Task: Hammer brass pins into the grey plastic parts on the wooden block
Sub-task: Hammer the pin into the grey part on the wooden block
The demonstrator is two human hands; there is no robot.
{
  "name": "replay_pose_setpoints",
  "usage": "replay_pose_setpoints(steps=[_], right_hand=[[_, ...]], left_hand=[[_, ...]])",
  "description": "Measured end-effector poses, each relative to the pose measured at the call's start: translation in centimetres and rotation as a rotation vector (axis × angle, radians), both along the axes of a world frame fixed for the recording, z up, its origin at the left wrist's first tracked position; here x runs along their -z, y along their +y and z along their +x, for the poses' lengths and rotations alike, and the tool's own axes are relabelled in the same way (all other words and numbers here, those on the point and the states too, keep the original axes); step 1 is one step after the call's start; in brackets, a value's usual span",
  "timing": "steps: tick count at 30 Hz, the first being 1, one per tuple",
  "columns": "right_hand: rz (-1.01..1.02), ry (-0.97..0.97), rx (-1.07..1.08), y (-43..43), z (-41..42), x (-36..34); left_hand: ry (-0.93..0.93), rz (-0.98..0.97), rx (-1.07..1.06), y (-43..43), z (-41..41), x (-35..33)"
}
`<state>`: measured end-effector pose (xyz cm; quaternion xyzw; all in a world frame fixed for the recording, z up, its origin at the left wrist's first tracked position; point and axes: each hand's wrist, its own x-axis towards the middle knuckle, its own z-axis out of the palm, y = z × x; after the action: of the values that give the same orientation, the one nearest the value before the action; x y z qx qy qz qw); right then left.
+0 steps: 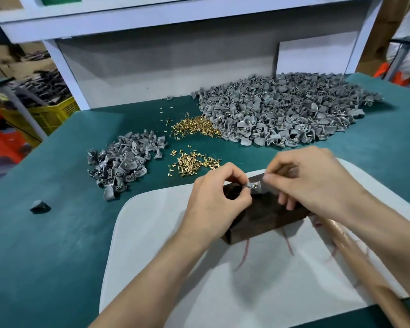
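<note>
A dark wooden block [265, 216] lies on a white mat [258, 280]. Above its top edge, both hands pinch one small grey plastic part [256, 187] with a brass pin seated in it. My left hand [218, 200] grips the part's left end with thumb and forefinger. My right hand [305, 178] holds the right end, its other fingers curled over the block. A wooden hammer handle [365, 263] lies under my right forearm; its head is hidden. Loose brass pins [192, 164] lie just beyond the mat.
A big heap of grey parts [289, 110] fills the back right of the green table [57, 233]. A smaller heap [121, 162] sits at left, with a second scatter of pins [197, 127] behind. One stray grey part [40, 206] lies far left. Shelving rises at the back.
</note>
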<state>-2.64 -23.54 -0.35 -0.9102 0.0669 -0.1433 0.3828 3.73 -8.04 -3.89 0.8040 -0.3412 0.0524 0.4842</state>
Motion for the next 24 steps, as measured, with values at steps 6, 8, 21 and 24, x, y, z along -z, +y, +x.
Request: replay_pose_setpoints(steps=[6,8,21,24], right_hand=[[-0.233,0.063,-0.057,1.4,1.0,-0.9],[-0.282,0.068,-0.052,1.6,1.0,-1.0],[-0.823,0.151,-0.182,2.6,1.0,-2.1],[-0.937,0.218,-0.202,2.9,1.6,-2.6]], left_hand=[[0.003,0.011,-0.012,0.0,0.0,-0.1],[0.000,0.010,-0.017,0.0,0.0,-0.2],[0.013,-0.003,-0.013,0.0,0.1,-0.2],[0.055,-0.020,-0.011,0.0,0.2,-0.2]])
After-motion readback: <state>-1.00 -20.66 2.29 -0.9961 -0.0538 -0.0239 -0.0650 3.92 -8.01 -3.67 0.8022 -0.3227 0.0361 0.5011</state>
